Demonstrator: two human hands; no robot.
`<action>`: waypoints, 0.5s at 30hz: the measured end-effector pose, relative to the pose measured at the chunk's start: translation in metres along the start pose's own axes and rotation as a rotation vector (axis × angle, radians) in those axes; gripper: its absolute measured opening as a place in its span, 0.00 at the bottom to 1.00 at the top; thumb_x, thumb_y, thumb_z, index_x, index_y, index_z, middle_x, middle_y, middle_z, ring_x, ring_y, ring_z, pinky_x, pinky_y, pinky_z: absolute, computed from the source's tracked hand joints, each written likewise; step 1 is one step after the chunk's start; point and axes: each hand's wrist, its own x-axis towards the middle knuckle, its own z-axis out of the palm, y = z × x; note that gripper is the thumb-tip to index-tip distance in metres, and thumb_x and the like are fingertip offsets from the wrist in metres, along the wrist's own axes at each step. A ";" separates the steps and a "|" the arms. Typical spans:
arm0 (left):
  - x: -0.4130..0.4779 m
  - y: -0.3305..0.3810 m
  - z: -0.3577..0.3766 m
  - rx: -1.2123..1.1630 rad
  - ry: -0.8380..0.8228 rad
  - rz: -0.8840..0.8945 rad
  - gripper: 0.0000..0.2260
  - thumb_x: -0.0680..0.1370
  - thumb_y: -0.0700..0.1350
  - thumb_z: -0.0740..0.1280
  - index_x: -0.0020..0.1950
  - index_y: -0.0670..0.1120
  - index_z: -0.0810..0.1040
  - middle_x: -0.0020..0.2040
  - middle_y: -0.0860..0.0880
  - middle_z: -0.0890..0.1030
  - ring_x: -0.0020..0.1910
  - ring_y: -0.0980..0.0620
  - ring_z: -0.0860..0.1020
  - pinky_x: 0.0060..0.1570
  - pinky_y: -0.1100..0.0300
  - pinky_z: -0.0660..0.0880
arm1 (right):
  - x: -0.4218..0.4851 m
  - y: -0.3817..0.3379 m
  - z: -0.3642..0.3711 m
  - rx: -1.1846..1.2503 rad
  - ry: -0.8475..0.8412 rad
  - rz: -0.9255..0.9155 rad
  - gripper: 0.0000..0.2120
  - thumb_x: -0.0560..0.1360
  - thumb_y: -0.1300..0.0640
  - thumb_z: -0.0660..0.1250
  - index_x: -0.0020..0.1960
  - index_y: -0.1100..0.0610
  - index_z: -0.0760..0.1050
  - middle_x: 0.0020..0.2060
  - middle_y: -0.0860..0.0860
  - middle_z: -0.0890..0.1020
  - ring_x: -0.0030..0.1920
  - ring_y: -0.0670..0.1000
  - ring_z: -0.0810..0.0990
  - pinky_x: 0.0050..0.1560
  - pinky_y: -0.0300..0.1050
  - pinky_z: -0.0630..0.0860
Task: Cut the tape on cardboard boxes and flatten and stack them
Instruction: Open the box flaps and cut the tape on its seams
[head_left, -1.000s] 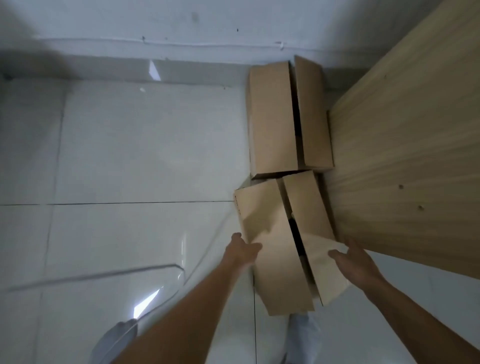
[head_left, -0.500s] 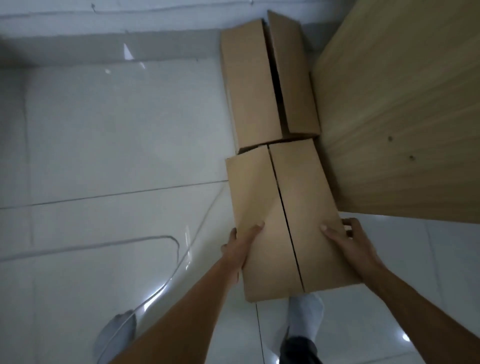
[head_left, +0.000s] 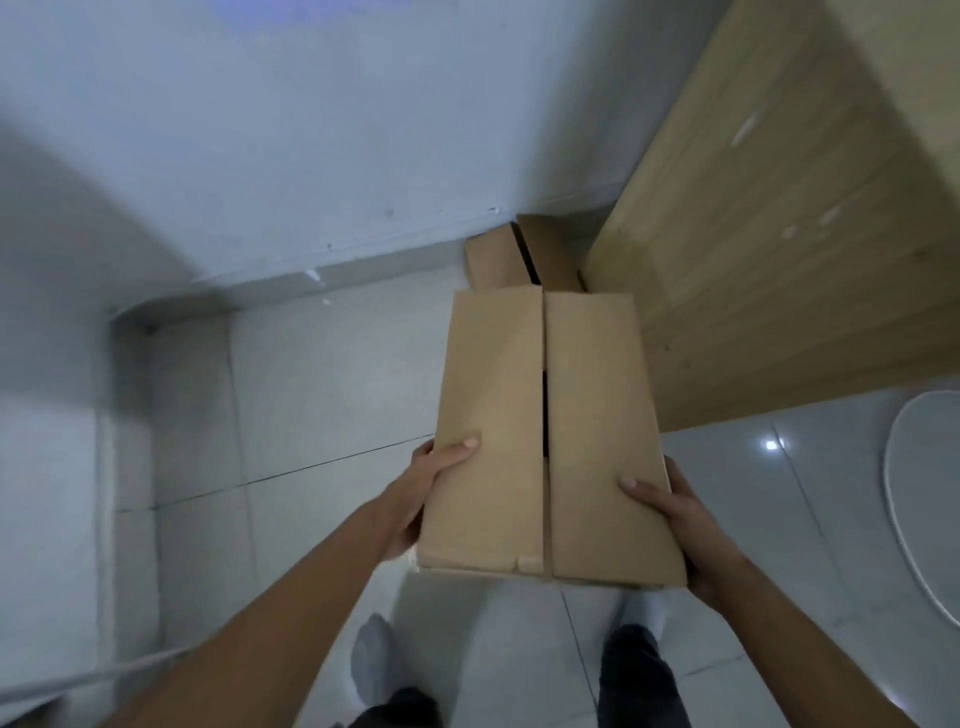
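Observation:
A brown cardboard box (head_left: 587, 415) is held off the floor in front of me, its two top flaps meeting along a narrow dark seam. My left hand (head_left: 428, 480) grips its left side with the thumb on top. My right hand (head_left: 675, 514) grips its right side, thumb on top as well. A second cardboard box (head_left: 498, 257) with parted flaps lies on the floor beyond, partly hidden by the held box, against the wall.
A light wooden cabinet (head_left: 769, 218) rises on the right, close to both boxes. A white round object (head_left: 914, 467) sits at the right edge on the tiled floor (head_left: 311, 395). The grey wall (head_left: 260, 130) is ahead. My feet (head_left: 374, 660) stand below the box.
Both hands closed on the near box and lifted it off the floor toward me. The view tilted up, so the far box now sits small behind it.

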 end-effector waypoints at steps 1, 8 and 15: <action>-0.026 0.009 -0.002 0.007 -0.010 0.017 0.41 0.65 0.61 0.79 0.73 0.49 0.69 0.61 0.44 0.84 0.58 0.42 0.84 0.58 0.43 0.80 | -0.020 -0.009 0.010 0.025 -0.009 -0.023 0.37 0.67 0.50 0.80 0.73 0.45 0.68 0.57 0.53 0.84 0.52 0.56 0.86 0.48 0.56 0.83; -0.188 0.074 0.016 0.009 0.052 0.227 0.31 0.69 0.54 0.74 0.70 0.45 0.75 0.57 0.42 0.85 0.50 0.43 0.85 0.42 0.52 0.82 | -0.151 -0.086 0.052 0.115 -0.068 -0.163 0.33 0.68 0.51 0.79 0.70 0.48 0.72 0.59 0.50 0.84 0.56 0.52 0.85 0.51 0.51 0.81; -0.285 0.103 0.093 -0.057 0.042 0.289 0.19 0.78 0.52 0.69 0.66 0.44 0.78 0.55 0.43 0.86 0.50 0.42 0.86 0.43 0.51 0.82 | -0.242 -0.154 0.004 0.084 -0.078 -0.261 0.35 0.65 0.47 0.79 0.70 0.47 0.73 0.60 0.49 0.83 0.58 0.53 0.83 0.59 0.57 0.79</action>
